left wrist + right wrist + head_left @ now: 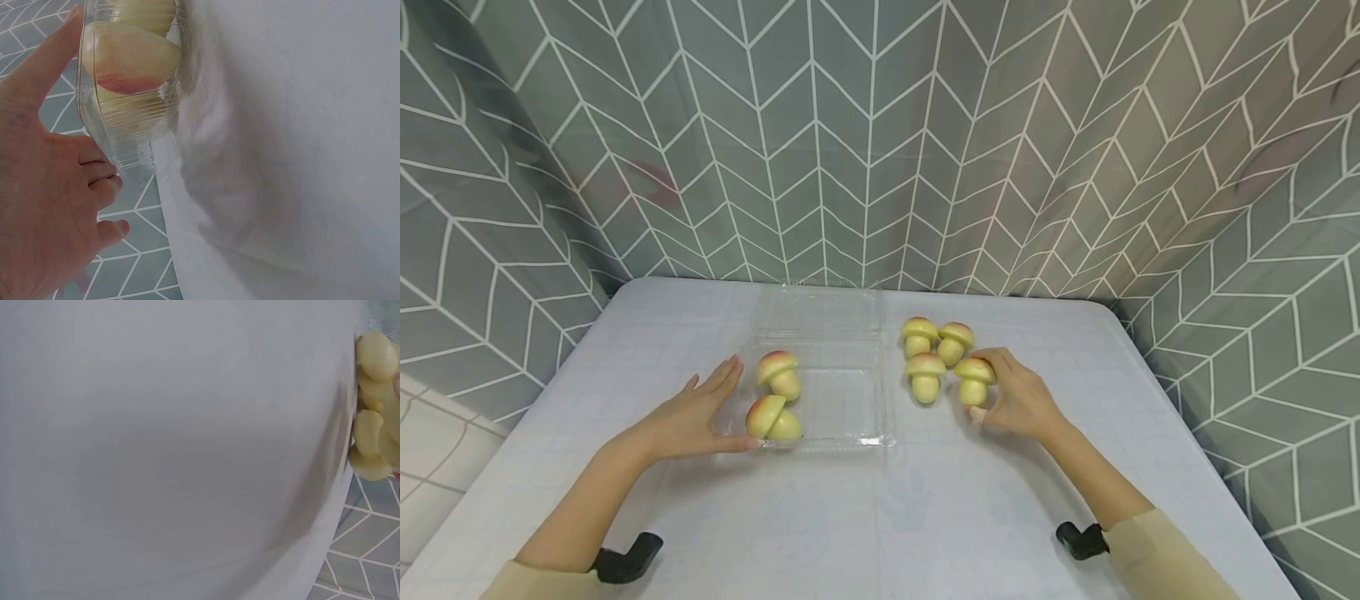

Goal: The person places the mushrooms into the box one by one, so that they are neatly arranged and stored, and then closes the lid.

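A clear plastic container (842, 400) lies with its lid folded back on the table. Two mushroom-shaped pieces (778, 372), pale yellow with reddish caps, sit along its left side. My left hand (688, 421) spreads its straight fingers beside the container's left wall, thumb at the front corner. In the left wrist view, the left hand (50, 181) touches the clear wall. My right hand (1018, 398) pinches a yellow mushroom (974, 382) between thumb and fingers, at the right of a small cluster. Only fingertips and part of that mushroom (390, 434) show in the right wrist view.
Three more mushrooms (925, 377) stand close together between the container and my right hand. The clear lid (820, 312) extends toward the far table edge. Patterned grey curtain (865, 150) surrounds the white-covered table (880, 525) at the back and sides.
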A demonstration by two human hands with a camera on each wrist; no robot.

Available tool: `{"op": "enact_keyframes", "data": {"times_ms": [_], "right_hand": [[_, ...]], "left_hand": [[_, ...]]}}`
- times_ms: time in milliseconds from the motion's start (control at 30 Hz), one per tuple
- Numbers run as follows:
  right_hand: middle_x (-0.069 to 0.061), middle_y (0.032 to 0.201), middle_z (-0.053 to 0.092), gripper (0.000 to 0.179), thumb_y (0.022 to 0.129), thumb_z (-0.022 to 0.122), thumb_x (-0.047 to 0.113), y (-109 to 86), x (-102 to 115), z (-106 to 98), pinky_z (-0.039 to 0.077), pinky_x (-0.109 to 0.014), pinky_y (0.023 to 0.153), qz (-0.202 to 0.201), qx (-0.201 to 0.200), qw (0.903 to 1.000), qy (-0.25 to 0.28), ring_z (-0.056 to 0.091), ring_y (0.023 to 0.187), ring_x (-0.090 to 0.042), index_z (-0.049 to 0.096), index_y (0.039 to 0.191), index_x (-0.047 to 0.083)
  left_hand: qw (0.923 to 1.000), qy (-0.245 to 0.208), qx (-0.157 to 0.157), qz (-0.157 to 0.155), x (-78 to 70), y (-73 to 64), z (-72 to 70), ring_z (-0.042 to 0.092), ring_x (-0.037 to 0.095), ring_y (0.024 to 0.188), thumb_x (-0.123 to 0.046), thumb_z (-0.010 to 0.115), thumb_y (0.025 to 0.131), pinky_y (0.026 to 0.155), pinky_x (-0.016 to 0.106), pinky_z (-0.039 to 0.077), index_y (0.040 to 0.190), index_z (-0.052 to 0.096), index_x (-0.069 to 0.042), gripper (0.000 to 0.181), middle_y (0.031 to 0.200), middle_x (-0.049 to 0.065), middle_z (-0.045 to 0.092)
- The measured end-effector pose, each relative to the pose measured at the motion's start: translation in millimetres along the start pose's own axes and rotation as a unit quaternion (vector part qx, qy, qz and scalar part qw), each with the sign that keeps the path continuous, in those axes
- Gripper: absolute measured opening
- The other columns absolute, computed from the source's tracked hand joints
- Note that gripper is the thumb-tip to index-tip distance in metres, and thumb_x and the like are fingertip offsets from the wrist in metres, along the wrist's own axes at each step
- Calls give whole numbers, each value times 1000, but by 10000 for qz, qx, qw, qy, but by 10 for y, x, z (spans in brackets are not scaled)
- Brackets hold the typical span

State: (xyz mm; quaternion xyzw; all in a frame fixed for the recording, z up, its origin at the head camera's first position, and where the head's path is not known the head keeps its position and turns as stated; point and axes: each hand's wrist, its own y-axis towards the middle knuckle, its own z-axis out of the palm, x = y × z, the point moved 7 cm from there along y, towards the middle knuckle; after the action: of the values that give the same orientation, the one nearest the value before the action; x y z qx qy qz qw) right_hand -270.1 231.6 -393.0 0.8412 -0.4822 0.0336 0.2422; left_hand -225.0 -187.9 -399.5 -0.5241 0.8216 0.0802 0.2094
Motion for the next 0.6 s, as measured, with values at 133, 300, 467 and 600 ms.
{"op": "enact_keyframes", "data": {"times_ms": [133,300,467,600], "right_hand": [[-7,116,56,78,61,85,33,26,44,-78,52,-44,76,-9,-184,9998,85,60,95,-24,49,125,9],[-8,118,55,80,61,85,33,67,146,-196,52,-43,76,-282,-488,9983,173,59,96,-23,48,127,7],[-8,118,54,82,60,85,34,116,269,-314,52,-42,75,-551,-797,9951,215,59,97,-22,48,128,7],[-8,118,55,82,59,84,35,161,362,-387,51,-37,71,-819,-999,9915,179,57,94,-19,49,128,6]], "left_hand": [[10000,-15,0,-8,2,-1,1,13,43,143,-63,71,74,110,66,8,148,15,13,120,155,30,11],[10000,-7,-6,-14,15,-6,9,13,43,143,-64,70,74,110,66,8,148,14,13,120,156,29,11],[10000,42,-10,7,21,-1,11,13,42,143,-65,69,75,110,65,9,148,14,12,120,156,29,10],[10000,59,-12,32,12,2,4,13,42,143,-64,69,75,110,66,9,148,15,13,119,156,29,11]]}}
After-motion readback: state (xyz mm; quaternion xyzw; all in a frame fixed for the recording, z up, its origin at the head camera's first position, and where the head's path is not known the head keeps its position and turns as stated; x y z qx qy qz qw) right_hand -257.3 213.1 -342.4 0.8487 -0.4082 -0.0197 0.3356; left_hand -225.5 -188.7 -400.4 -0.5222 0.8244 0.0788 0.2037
